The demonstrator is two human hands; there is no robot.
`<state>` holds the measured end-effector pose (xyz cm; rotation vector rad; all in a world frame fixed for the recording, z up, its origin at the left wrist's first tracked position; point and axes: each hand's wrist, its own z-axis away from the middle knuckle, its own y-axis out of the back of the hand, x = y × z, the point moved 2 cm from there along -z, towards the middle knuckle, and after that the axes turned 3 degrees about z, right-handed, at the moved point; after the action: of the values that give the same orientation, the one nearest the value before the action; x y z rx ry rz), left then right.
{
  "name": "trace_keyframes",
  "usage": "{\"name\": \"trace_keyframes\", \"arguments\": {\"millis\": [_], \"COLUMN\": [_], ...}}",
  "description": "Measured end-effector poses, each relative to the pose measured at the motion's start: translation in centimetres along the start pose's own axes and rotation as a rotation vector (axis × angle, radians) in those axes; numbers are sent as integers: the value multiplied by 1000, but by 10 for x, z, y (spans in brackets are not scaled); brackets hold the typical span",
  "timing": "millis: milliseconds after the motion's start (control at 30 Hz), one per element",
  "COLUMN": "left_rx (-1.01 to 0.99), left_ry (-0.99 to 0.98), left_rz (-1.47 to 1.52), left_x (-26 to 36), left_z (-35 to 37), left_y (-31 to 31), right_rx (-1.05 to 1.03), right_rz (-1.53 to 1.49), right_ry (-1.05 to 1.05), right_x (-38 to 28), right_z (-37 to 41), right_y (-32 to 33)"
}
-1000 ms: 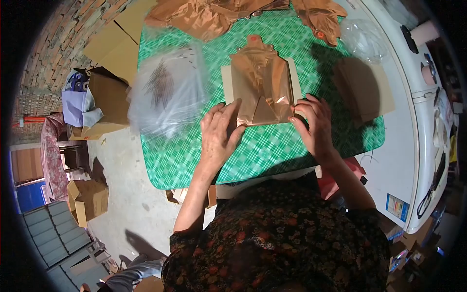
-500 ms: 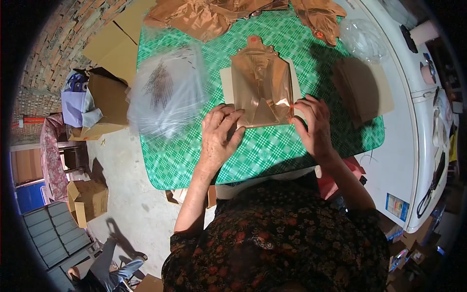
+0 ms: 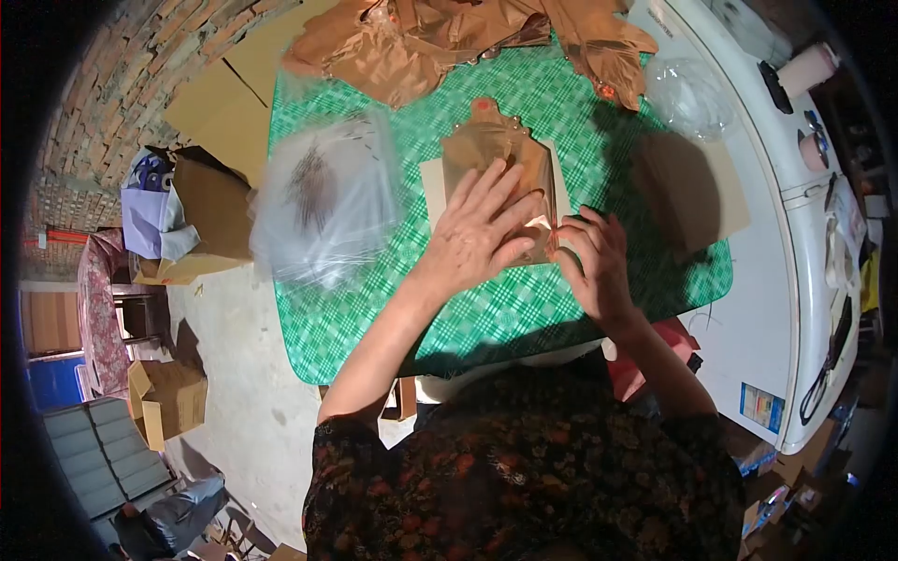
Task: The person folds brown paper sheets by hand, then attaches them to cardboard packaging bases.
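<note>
One glossy, copper-coloured film piece (image 3: 472, 145), smooth and creased, lies near the middle of the bench (image 3: 505, 313), whose cover is green and white plaid. It narrows at the top to a single rounded tab (image 3: 484, 108) with one red dot. Beneath it is a flat, matte cream card (image 3: 434, 187), showing past both long sides.

The left hand (image 3: 479, 234) lies across the film, palm down, its fingers apart and extended. The right hand (image 3: 596, 266) touches the film's lower right edge with bent fingers and thumb; whether they are closed on it cannot be told.

To the left is one stack of clear, shiny plastic sheets (image 3: 327, 201) with dark marks, too overlapped to count. On the right lie flat tan card sheets (image 3: 687, 192), more than one, partly in shadow, their number unclear. Above these sits one rounded, crinkled bundle of clear plastic (image 3: 692, 98). Wrinkled copper-coloured film (image 3: 412, 56) spreads along the far edge, pieces uncountable, with small red spots.

Beyond the bench, two open brown cardboard boxes stand to the left, one larger (image 3: 215, 210), one smaller (image 3: 178, 402), near a rough brick wall (image 3: 94, 122).
</note>
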<state>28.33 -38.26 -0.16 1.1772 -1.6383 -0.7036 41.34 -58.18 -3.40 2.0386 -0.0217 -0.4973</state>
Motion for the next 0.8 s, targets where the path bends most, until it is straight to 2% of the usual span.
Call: {"name": "trace_keyframes", "arguments": {"millis": [367,567,667,767,800], "left_rx": [-33,-88,-95,-98,-106], "left_ry": [39,69,69,74,78], "left_rz": [-78,-107,-109,-114,-117], "left_x": [-16,-15,-16,-16,-17], "left_z": [-1,-2,-2,-2,-1], "left_y": [-22,-23,-23,-24,-25], "right_rx": [-3,157,159,-188,-235], "right_rz": [0,95,13,161,179], "right_ry": [-14,114,139,-11,-18], "right_x": [-5,13,36,28,24], "right_z": [-9,-68,-113,-157,-168], "right_y": [9,5,-23,-32,-34]}}
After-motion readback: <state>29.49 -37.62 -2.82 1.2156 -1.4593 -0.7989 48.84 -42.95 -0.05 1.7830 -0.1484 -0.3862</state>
